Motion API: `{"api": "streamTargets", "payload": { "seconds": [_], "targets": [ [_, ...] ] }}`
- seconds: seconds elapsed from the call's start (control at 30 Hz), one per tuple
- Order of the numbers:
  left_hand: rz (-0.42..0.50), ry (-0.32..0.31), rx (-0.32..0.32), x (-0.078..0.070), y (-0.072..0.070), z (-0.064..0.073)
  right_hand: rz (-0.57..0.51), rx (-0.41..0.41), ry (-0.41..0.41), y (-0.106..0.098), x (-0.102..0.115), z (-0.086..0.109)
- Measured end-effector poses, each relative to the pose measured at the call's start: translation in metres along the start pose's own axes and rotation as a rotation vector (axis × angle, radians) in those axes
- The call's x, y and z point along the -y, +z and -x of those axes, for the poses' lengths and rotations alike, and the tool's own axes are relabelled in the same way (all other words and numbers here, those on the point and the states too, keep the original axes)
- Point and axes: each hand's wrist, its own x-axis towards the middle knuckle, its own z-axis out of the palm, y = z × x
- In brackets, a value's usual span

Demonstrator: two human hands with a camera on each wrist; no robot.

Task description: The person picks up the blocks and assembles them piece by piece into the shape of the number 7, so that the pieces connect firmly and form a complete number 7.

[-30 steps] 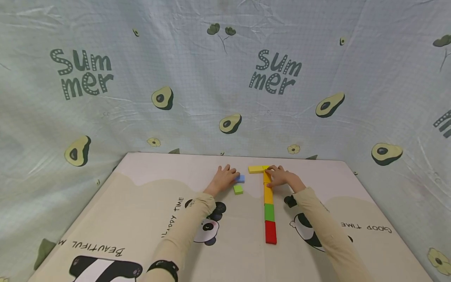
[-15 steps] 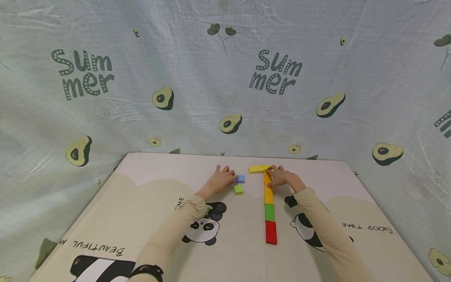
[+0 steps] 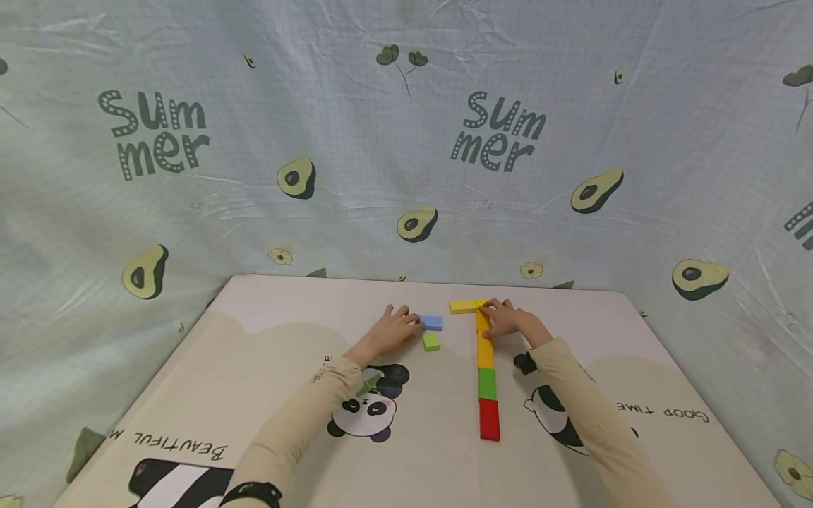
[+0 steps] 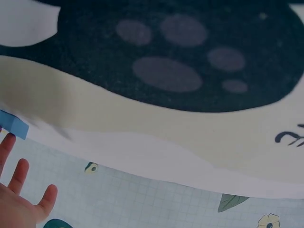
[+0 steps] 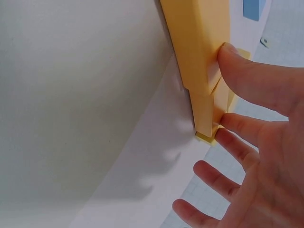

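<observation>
A blue block (image 3: 432,323) lies on the table, and my left hand (image 3: 389,333) touches its left end. In the left wrist view, a fingertip meets the blue block (image 4: 13,125) while other fingers spread apart; the thumb is out of view. Beside it is a small lime block (image 3: 431,343). My right hand (image 3: 504,319) rests against the right side of a block row. In the right wrist view, its thumb touches one orange block (image 5: 199,47) and fingertips touch the farther orange block (image 5: 202,111); the other fingers are extended.
The row runs toward me through a green block (image 3: 487,384) to a red block (image 3: 489,421). At its far end a yellow block (image 3: 462,307) points left. Behind the panda-printed table (image 3: 419,458) hangs an avocado-printed sheet (image 3: 356,141).
My left hand and forearm have shifted left, uncovering more of the blue block, which stays about where it was. My right hand and the row look unmoved.
</observation>
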Motion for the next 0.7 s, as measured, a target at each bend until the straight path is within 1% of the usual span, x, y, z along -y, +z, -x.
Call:
{"api": "streamTargets", "payload": {
  "seconds": [0.17, 0.27, 0.5, 0.7],
  "targets": [
    [0.003, -0.02, -0.003, -0.0009, 0.0017, 0.0022, 0.002, -0.003, 0.002, 0.0, -0.0006, -0.0012],
    [0.031, -0.031, 0.003, -0.0011, 0.0027, 0.0035, 0.005, -0.005, 0.003, 0.0004, -0.001, -0.0019],
    [0.1, -0.053, 0.059, -0.0015, 0.0015, 0.0025, 0.009, -0.007, 0.011, 0.0016, -0.0009, -0.0025],
    [0.136, -0.126, 0.125, -0.0034, 0.0007, -0.0042, -0.001, -0.015, 0.011, 0.0021, -0.0005, -0.0019]
  ]
}}
